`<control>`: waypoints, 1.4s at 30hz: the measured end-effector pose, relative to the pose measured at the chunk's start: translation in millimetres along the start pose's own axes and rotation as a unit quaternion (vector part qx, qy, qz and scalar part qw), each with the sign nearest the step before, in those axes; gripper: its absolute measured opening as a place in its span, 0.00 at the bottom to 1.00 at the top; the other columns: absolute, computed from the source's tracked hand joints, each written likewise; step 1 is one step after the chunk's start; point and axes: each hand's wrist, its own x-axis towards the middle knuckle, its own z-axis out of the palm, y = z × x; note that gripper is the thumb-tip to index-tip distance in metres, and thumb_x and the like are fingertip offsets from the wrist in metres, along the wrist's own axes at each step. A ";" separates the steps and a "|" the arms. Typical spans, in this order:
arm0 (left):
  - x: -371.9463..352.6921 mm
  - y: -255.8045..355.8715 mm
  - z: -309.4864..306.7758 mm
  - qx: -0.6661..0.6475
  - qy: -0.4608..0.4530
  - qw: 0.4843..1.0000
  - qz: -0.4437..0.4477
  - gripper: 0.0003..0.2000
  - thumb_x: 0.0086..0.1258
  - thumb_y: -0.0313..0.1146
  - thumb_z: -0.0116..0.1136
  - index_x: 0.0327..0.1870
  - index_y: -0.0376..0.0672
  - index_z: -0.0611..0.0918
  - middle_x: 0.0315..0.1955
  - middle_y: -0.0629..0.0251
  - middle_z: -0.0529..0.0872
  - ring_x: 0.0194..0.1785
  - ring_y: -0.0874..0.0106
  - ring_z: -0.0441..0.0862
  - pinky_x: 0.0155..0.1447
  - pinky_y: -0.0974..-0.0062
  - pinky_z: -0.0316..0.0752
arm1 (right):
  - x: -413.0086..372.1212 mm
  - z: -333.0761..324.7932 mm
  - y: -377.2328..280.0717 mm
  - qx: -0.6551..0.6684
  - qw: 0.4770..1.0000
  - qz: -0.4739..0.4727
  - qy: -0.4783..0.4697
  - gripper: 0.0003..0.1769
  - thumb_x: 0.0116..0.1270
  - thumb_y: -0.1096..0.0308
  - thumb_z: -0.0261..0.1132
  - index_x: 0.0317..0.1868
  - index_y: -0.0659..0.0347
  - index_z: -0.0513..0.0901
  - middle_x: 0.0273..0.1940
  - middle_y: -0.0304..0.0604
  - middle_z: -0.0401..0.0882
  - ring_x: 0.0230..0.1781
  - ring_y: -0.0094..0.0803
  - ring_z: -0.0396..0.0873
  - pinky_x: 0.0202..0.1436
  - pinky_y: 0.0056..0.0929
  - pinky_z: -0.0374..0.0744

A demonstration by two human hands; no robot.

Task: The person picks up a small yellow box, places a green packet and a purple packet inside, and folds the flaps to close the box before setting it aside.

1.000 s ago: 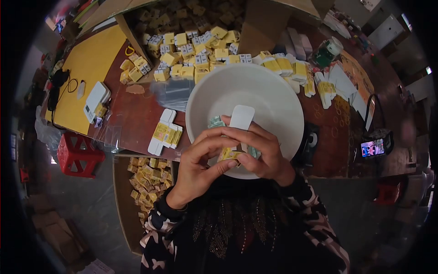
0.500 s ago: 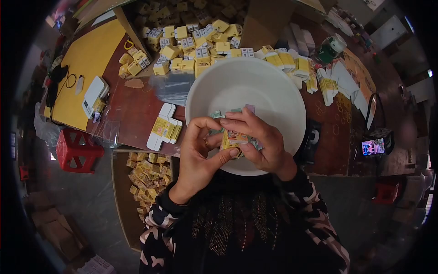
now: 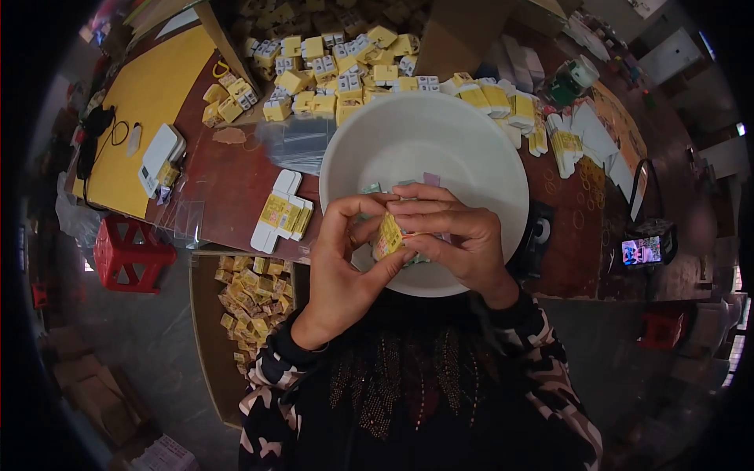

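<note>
Between my two hands is a small yellow printed box [image 3: 389,237], held over the near part of a large white basin [image 3: 424,133]. My left hand [image 3: 345,267] has its thumb on the box's lower edge and its fingers curled round the far side. My right hand [image 3: 463,243] closes on the box from the right, fingers bent across its top, hiding much of it. Small green and purple paper pieces [image 3: 431,180] lie in the basin behind and under my hands. Flattened yellow-and-white box blanks [image 3: 281,213] lie on the table left of the basin.
Many yellow and white boxes [image 3: 345,71] are heaped behind the basin. More blanks [image 3: 565,149] lie to the right, near a phone-like screen [image 3: 642,251]. A carton of small yellow boxes [image 3: 255,298] stands lower left, beside a red stool [image 3: 132,255]. A white scale [image 3: 162,159] is at left.
The yellow box has been turned in my hands, so a different side faces me. My right fingers have come further over it, covering more of its right side.
</note>
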 end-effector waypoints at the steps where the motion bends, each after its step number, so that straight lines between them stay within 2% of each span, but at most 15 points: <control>1: -0.5 1.5 0.8 0.000 0.001 1.000 0.000 0.29 0.60 0.15 0.71 0.58 0.39 0.68 0.64 0.54 0.73 0.64 0.63 0.79 0.67 0.68 0.76 | 0.2 0.3 1.1 0.003 1.000 -0.005 0.010 0.14 0.63 0.78 0.71 0.50 0.64 0.89 0.54 0.48 0.87 0.66 0.42 0.77 0.69 0.39 0.75; 3: -0.8 4.5 2.4 0.013 0.003 0.999 -0.033 0.29 0.60 0.15 0.71 0.59 0.38 0.68 0.63 0.55 0.74 0.63 0.64 0.79 0.67 0.68 0.76 | 1.7 1.3 0.3 0.020 1.000 0.010 0.022 0.13 0.63 0.79 0.71 0.49 0.64 0.89 0.54 0.48 0.87 0.66 0.41 0.77 0.69 0.39 0.75; 7: -0.4 5.2 1.4 0.030 -0.004 0.999 -0.041 0.30 0.59 0.15 0.71 0.60 0.38 0.68 0.62 0.56 0.74 0.63 0.64 0.80 0.66 0.69 0.77 | 1.2 1.8 1.5 0.081 0.995 0.045 0.048 0.12 0.64 0.80 0.69 0.49 0.65 0.89 0.52 0.46 0.88 0.63 0.39 0.79 0.69 0.37 0.76; 17: -0.2 5.1 3.2 0.051 -0.019 0.995 -0.081 0.31 0.60 0.14 0.70 0.62 0.37 0.67 0.58 0.61 0.74 0.60 0.66 0.82 0.61 0.72 0.79 | -4.4 4.2 4.2 0.089 0.989 0.081 0.088 0.07 0.67 0.79 0.68 0.45 0.69 0.88 0.49 0.48 0.89 0.57 0.38 0.83 0.66 0.37 0.78; 23: -0.7 5.1 4.9 -0.038 -0.007 0.995 -0.095 0.29 0.61 0.13 0.68 0.61 0.37 0.66 0.58 0.59 0.74 0.58 0.67 0.82 0.58 0.75 0.81 | -6.9 1.6 7.2 0.008 0.998 -0.015 0.064 0.10 0.66 0.76 0.71 0.47 0.67 0.87 0.50 0.48 0.88 0.58 0.42 0.84 0.63 0.38 0.80; 25: -0.7 5.9 5.3 -0.064 0.000 0.993 -0.095 0.29 0.62 0.12 0.67 0.61 0.37 0.66 0.59 0.59 0.74 0.58 0.67 0.82 0.58 0.76 0.81 | -4.8 1.2 4.6 -0.055 0.994 -0.079 0.044 0.12 0.64 0.75 0.72 0.49 0.65 0.87 0.52 0.48 0.87 0.58 0.45 0.83 0.62 0.39 0.81; 32: -2.5 -2.7 4.3 -0.080 0.009 0.994 -0.072 0.27 0.63 0.12 0.66 0.59 0.37 0.66 0.60 0.58 0.74 0.59 0.68 0.81 0.57 0.76 0.82 | -4.1 -5.3 7.4 -0.140 0.980 -0.139 -0.001 0.13 0.67 0.73 0.69 0.52 0.62 0.87 0.56 0.47 0.84 0.60 0.47 0.81 0.62 0.40 0.81; 34: -2.7 -5.8 3.3 -0.083 0.009 0.994 -0.072 0.27 0.63 0.12 0.66 0.59 0.37 0.66 0.60 0.58 0.74 0.59 0.68 0.81 0.56 0.77 0.82 | -4.3 -9.2 8.2 -0.180 0.970 -0.159 -0.046 0.13 0.72 0.68 0.65 0.52 0.66 0.86 0.56 0.56 0.83 0.62 0.53 0.79 0.64 0.47 0.79; 35: -2.8 -8.3 1.7 -0.076 0.013 0.995 -0.066 0.26 0.64 0.13 0.66 0.59 0.38 0.67 0.59 0.60 0.75 0.57 0.70 0.82 0.55 0.78 0.81 | -3.8 -11.6 6.7 -0.179 0.970 -0.158 -0.046 0.13 0.72 0.68 0.65 0.52 0.66 0.86 0.56 0.56 0.83 0.62 0.53 0.79 0.64 0.47 0.79; 37: -1.6 -8.2 -1.0 -0.068 0.016 0.995 -0.064 0.25 0.65 0.15 0.67 0.59 0.38 0.67 0.57 0.62 0.75 0.55 0.71 0.83 0.54 0.80 0.80 | -2.0 -17.6 1.0 -0.248 0.948 -0.161 -0.120 0.22 0.73 0.63 0.64 0.62 0.65 0.80 0.61 0.58 0.79 0.66 0.53 0.76 0.67 0.45 0.77; 38: 0.4 -5.3 -1.6 -0.076 0.027 0.995 -0.058 0.25 0.65 0.16 0.68 0.59 0.38 0.68 0.57 0.61 0.76 0.55 0.72 0.83 0.52 0.80 0.79 | -1.4 -20.7 1.1 -0.248 0.948 -0.158 -0.118 0.22 0.73 0.63 0.64 0.62 0.65 0.80 0.61 0.58 0.79 0.66 0.53 0.76 0.67 0.45 0.77; 39: 3.4 -2.7 -1.7 -0.085 0.035 0.994 -0.053 0.25 0.65 0.18 0.69 0.59 0.38 0.68 0.57 0.61 0.78 0.55 0.72 0.82 0.51 0.81 0.79 | -1.3 -25.4 1.6 -0.238 0.955 -0.142 -0.104 0.27 0.72 0.61 0.65 0.67 0.65 0.75 0.63 0.58 0.77 0.65 0.52 0.76 0.66 0.43 0.76; 40: 8.5 -0.6 -5.1 -0.019 0.039 0.999 -0.029 0.26 0.64 0.20 0.70 0.60 0.38 0.69 0.56 0.60 0.79 0.55 0.73 0.81 0.51 0.81 0.78 | -2.6 -32.6 0.9 -0.230 0.961 -0.122 -0.088 0.32 0.71 0.60 0.65 0.72 0.65 0.70 0.65 0.58 0.75 0.65 0.51 0.76 0.66 0.41 0.76; 42: 14.2 -0.1 -17.9 0.057 0.066 0.996 -0.014 0.28 0.63 0.27 0.73 0.61 0.39 0.70 0.53 0.60 0.80 0.56 0.75 0.79 0.50 0.83 0.77 | 4.1 -56.2 -13.4 -0.104 0.990 0.050 0.079 0.39 0.70 0.61 0.67 0.76 0.65 0.62 0.67 0.58 0.74 0.62 0.49 0.78 0.63 0.39 0.77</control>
